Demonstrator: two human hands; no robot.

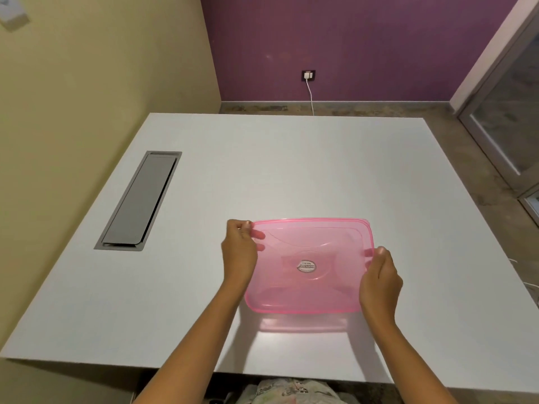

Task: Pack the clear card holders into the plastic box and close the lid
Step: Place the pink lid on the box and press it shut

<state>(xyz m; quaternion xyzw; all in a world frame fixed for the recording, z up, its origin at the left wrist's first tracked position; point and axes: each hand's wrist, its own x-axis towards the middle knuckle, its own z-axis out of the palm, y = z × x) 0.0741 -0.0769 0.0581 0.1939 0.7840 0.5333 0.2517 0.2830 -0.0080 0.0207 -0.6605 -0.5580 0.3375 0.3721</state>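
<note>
A translucent pink plastic box [309, 266] with its lid on is held a little above the white table [291, 170], casting a pale pink shadow under its near edge. An oval label sits at the middle of the lid. My left hand [239, 255] grips the box's far left corner, fingers curled under the rim. My right hand [379, 278] holds the right edge. No clear card holders show in this view.
A grey metal cable hatch [140, 199] is set into the table at the left. A white cable runs from a wall socket [308, 74] down behind the table's far edge. A glass door stands at the right.
</note>
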